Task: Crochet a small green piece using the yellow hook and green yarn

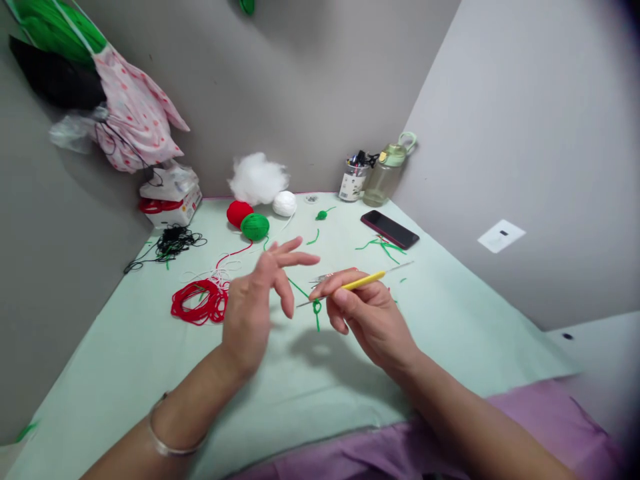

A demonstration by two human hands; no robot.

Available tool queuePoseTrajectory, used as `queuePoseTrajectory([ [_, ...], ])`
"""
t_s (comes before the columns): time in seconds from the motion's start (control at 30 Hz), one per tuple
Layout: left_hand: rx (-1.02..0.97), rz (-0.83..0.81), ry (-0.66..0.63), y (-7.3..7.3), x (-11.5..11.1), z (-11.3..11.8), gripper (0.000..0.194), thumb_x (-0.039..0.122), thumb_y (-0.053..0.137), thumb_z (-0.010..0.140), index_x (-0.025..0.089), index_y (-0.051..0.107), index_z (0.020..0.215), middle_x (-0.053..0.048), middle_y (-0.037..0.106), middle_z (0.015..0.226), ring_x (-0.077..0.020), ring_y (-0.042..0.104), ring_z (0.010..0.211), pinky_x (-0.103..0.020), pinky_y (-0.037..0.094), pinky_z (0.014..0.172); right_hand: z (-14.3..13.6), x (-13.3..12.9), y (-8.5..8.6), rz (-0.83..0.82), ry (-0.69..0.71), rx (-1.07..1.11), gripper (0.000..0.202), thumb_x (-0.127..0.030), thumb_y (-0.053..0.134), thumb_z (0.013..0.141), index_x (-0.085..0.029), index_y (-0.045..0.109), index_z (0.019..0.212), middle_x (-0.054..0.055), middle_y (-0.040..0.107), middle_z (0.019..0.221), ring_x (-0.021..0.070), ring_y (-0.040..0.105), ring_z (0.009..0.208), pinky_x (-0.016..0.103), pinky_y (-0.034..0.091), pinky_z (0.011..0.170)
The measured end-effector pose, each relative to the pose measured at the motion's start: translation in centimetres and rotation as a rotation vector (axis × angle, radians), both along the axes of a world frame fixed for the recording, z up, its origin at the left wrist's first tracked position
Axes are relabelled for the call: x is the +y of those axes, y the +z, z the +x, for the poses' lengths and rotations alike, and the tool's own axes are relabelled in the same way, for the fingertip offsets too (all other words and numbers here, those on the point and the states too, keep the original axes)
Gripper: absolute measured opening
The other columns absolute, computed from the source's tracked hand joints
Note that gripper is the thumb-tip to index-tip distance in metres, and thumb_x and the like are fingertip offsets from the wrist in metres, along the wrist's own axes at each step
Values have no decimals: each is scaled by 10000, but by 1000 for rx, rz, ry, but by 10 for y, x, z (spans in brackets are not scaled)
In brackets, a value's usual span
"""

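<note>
Behind my hands the table's far edge is crowded: white fluff [259, 179] beside a white ball [285, 204], a red ball [240, 212] and a green ball [255, 227] touching, then a pen cup [353, 179] just beside a bottle [386, 175]. A phone [397, 231] lies nearer me, green scraps [383, 245] by its edge, and a small green bundle [321, 215] sits toward the middle. To the left are a box [175, 207], tangled black yarn [175, 243] and a loose red coil [197, 301], whose right edge my left hand [247, 313] covers. My right hand [370, 313] partly blocks some silvery pieces [323, 277] I can't make out. The table [150, 400] has a pale green top, set into a corner of grey walls [320, 100]; a pink bag [133, 110] hangs at upper left, and purple cloth [340, 460] shows along the near edge. My right fingers are closed round the yellow grip of a hook [367, 280], its thin tip pointing left above the table, with a knotted green loop [317, 307] hanging at it. My left fingers are spread well apart, just beside that tip; a green strand slants from behind them to the loop, and I can't tell whether they touch it.
</note>
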State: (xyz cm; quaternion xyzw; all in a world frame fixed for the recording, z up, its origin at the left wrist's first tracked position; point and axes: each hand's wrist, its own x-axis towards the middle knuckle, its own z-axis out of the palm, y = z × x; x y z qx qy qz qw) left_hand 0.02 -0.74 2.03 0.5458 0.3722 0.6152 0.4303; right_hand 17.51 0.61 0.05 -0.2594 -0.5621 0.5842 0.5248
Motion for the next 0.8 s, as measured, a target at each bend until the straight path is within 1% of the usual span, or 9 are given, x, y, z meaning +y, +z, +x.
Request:
queuePoseTrajectory([
  [0.07, 250, 167, 78, -10, -4, -2, 634, 445, 391, 1094, 282, 754, 601, -60, 813, 1136, -300, 423, 1520, -443, 21, 1313, 2, 0, 0, 15, -39, 4, 224, -446, 774, 919, -224, 795, 911, 43, 803, 888, 71, 511, 470, 244, 475, 478],
  [0.13, 326, 190, 89, -18, -9, -3, 511, 346, 401, 1091, 287, 847, 848, -46, 760, 1311, -292, 371, 1547, -446, 30, 1306, 4, 0, -2, 48, -85, 4, 205, -434, 774, 924, -232, 807, 921, 39, 802, 881, 79, 537, 484, 248, 483, 483],
  [0.2, 275, 64, 14, -21, -13, -3, 378, 310, 466, 1066, 300, 842, 1098, -47, 721, 1348, -296, 470, 1446, -433, 226, 1250, 5, 0, -4, 111, -148, -16, 187, -416, 765, 937, -237, 816, 923, 43, 803, 902, 88, 568, 509, 248, 487, 479],
  [0.3, 126, -206, -141, -20, -16, -4, 339, 356, 613, 1007, 328, 767, 1308, -36, 715, 1024, -232, 621, 978, -343, 474, 925, 3, -2, -7, 217, -230, -91, 189, -401, 738, 961, -232, 820, 947, 57, 802, 938, 96, 585, 530, 248, 497, 467],
  [0.37, 29, -310, -173, -19, -16, -3, 369, 397, 679, 973, 330, 756, 1327, -8, 649, 881, -169, 524, 745, -295, 456, 730, 3, -3, -8, 271, -250, -140, 184, -386, 724, 973, -228, 819, 971, 62, 801, 940, 99, 592, 541, 248, 510, 469],
  [0.43, -51, -357, -170, -19, -15, -2, 355, 412, 743, 931, 321, 786, 1272, 4, 627, 856, -128, 423, 650, -268, 398, 620, 2, -4, -9, 305, -252, -158, 163, -358, 716, 982, -230, 817, 985, 64, 805, 951, 102, 604, 556, 246, 523, 477],
  [0.63, -183, -420, -181, -25, -10, 5, 246, 319, 832, 857, 313, 848, 1103, 29, 615, 788, -65, 342, 554, -231, 298, 517, 2, -3, -10, 368, -280, -201, 143, -314, 689, 1003, -230, 805, 1006, 68, 800, 947, 114, 629, 589, 242, 535, 472],
  [0.7, -230, -425, -170, -24, -10, 7, 259, 294, 854, 836, 314, 848, 1095, 35, 606, 798, -50, 347, 545, -215, 286, 501, 2, -5, -12, 468, -310, -262, 141, -245, 654, 1022, -236, 792, 1049, 74, 800, 970, 146, 693, 695, 245, 555, 497],
  [0.8, -342, -473, -176, -21, -14, 10, 417, 281, 896, 796, 329, 810, 1201, 47, 597, 791, -31, 308, 523, -187, 245, 471, 3, -12, -19, 781, -454, -485, 253, -99, 632, 1004, -243, 775, 1154, 100, 784, 1089, 196, 739, 900, 294, 620, 646],
])
